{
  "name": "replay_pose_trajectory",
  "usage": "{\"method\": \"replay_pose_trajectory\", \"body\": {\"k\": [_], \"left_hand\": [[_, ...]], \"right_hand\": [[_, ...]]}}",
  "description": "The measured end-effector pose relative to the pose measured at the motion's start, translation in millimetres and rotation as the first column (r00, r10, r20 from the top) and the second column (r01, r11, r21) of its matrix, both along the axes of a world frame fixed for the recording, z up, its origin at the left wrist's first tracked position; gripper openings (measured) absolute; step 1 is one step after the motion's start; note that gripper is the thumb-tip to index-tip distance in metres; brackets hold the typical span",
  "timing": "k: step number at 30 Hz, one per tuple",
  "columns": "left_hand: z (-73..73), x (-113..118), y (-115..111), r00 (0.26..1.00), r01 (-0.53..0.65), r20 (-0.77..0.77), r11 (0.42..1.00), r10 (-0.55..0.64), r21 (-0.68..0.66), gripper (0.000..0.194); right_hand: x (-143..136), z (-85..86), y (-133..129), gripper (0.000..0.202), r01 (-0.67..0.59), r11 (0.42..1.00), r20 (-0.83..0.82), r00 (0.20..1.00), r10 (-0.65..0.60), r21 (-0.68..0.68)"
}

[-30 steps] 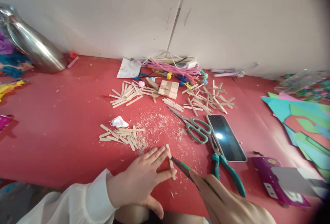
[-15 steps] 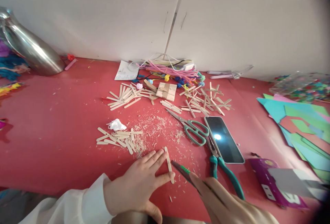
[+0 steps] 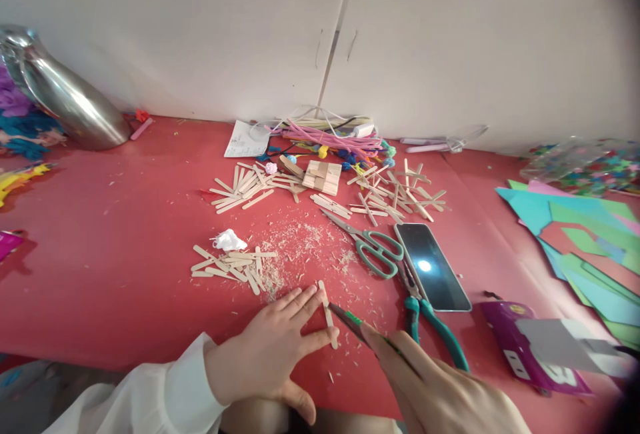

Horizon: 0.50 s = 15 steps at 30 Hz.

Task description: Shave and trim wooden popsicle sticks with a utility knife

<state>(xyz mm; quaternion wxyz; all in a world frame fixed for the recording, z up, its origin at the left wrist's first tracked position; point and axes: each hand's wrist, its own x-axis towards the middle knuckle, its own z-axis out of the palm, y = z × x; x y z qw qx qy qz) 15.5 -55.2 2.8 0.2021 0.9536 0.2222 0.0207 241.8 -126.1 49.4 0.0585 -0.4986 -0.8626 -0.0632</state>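
Observation:
My left hand [image 3: 273, 341] lies flat on the red tabletop with its fingers spread. Two of its fingertips press a wooden craft stick [image 3: 328, 317] down near its far and near ends. In my right hand [image 3: 420, 367], closed fingers grip a dark knife [image 3: 349, 318] with a green part on it; most of its handle is hidden by the hand. The knife's tip meets the stick about midway along, between those fingertips. Wood shavings [image 3: 305, 241] are scattered beyond both hands.
Scissors [image 3: 377, 254], teal-handled pliers [image 3: 435, 327] and a phone [image 3: 435, 267] lie to the right. Stick piles [image 3: 230, 267], a white crumpled lump [image 3: 229, 241] and a stick bundle [image 3: 323, 177] are farther back. A metal jug [image 3: 75, 97] stands left; coloured paper [image 3: 575, 241] lies right.
The knife has shifted slightly up and left, its tip now on the stick instead of just beside it. My left hand keeps the same pose. The view has moved slightly.

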Motion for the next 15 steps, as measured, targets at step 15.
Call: {"method": "replay_pose_trajectory", "body": {"k": [15], "left_hand": [[-2.5, 0, 0, 1.000, 0.002, 0.015, 1.000, -0.002, -0.024, 0.087]], "right_hand": [[-12, 12.0, 19, 0.047, -0.061, 0.995, 0.162, 0.984, 0.073, -0.077]]}}
